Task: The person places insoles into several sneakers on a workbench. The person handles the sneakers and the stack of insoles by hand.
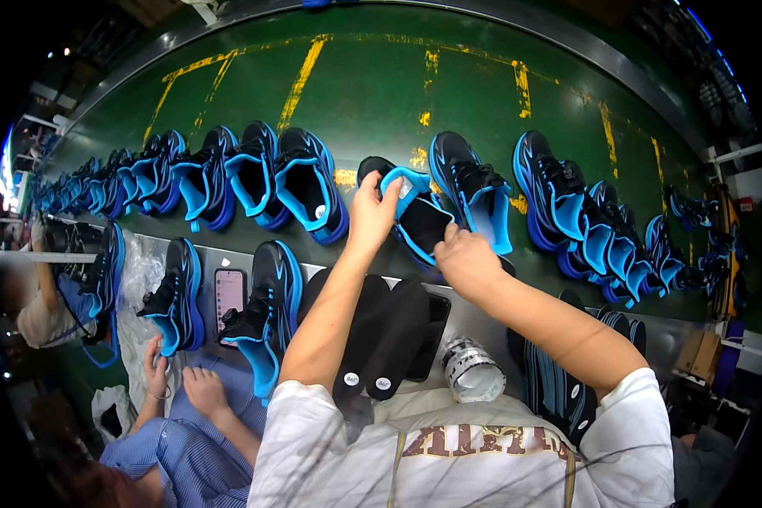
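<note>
A black sneaker point(421, 222) with a bright blue lining lies tilted on the green belt in front of me, its opening toward me. My left hand point(374, 210) is closed on the blue-lined upper edge, thumb and fingers pinching it. At the opening's near right rim, the curled fingers of my right hand point(467, 261) are pressed together on the sneaker's edge; their tips are partly hidden. Just right of it stands another black-and-blue sneaker point(457, 161). Black insoles point(398, 326) with round white stickers lie on the metal ledge below my hands.
Sneakers point(309, 173) line the belt point(364, 85) on both sides. Along the ledge are a phone point(229, 296), a clear plastic cup point(474, 372) and striped insoles point(559, 381). At left, a co-worker's hands point(205, 391) are near two sneakers point(267, 292).
</note>
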The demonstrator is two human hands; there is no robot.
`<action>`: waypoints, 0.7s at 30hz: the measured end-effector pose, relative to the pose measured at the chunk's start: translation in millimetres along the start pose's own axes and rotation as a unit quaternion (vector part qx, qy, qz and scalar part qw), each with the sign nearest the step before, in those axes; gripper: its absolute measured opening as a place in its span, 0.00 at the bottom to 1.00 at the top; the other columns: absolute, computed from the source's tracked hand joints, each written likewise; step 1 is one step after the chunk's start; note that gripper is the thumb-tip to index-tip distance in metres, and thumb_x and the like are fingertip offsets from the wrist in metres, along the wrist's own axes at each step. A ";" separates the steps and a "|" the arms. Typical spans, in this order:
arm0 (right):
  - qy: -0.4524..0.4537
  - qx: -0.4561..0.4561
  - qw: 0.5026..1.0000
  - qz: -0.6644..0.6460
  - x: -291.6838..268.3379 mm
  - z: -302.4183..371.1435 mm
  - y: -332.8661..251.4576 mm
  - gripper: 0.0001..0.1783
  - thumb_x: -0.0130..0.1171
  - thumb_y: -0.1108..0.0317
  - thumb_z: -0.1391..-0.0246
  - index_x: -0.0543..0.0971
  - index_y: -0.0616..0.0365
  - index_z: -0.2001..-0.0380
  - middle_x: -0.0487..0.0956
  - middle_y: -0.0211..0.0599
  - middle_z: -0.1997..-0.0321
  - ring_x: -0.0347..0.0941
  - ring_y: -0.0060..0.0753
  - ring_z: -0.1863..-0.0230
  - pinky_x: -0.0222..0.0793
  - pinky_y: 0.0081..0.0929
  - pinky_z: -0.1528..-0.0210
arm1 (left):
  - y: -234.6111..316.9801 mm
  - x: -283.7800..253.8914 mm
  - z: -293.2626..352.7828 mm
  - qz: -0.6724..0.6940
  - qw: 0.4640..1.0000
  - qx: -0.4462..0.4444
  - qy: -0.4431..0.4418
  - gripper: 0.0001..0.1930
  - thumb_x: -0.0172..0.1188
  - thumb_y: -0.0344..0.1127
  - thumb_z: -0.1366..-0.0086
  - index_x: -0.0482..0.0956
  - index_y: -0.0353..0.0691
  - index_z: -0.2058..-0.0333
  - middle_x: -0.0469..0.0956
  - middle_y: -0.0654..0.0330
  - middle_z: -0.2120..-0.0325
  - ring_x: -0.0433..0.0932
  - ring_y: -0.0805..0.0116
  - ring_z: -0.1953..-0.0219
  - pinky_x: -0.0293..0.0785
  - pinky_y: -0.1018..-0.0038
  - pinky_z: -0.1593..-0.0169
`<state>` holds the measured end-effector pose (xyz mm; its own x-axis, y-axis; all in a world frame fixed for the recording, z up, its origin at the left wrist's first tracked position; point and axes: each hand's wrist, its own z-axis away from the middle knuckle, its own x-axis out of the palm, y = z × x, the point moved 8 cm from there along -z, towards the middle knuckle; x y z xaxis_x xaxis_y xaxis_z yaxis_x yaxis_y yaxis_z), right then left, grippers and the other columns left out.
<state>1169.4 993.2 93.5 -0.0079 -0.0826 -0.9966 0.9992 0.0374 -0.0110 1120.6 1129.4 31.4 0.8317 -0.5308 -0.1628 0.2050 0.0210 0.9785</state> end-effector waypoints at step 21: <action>-0.104 0.127 0.980 -0.115 2.1 -12.4 12.4 0.14 0.58 0.60 0.59 0.77 0.61 0.73 0.72 0.48 0.66 0.68 0.47 0.62 0.67 0.34 0.59 | 5.7 -5.2 5.5 -0.069 0.997 -0.006 -0.037 0.17 0.56 0.43 0.44 0.70 0.31 0.71 0.72 0.54 0.81 0.70 0.69 0.78 0.66 0.73 0.72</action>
<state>1181.3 1005.8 90.3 -0.2522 -0.2617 -0.9316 0.9496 -0.2519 -0.1863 1114.5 1127.6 38.6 0.7554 -0.5901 -0.2848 0.3203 -0.0467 0.9462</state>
